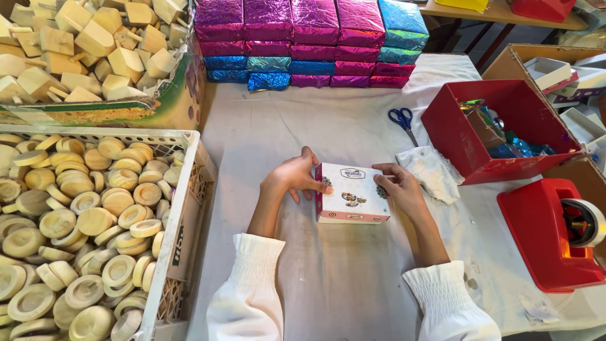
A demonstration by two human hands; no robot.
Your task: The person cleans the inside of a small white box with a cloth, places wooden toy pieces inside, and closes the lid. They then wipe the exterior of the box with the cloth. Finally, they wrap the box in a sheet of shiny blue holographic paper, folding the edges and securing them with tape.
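Head camera looks down on a small white printed box (352, 192) lying on the white-covered table (303, 126) between both hands. Left hand (293, 178) presses curled fingers against its left side; right hand (401, 189) cups the right side, its fingertips seemingly touching, partly hidden. Scissors (402, 120) lie near a red bin (467, 142).

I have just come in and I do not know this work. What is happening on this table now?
A person holds a small white and pink box flat on the white-covered table, the left hand on one side, the right hand on the other. Foil-wrapped boxes are stacked at the far edge. A crate of round wooden pieces stands to the left. Scissors, a red bin and a red tape dispenser are to the right.
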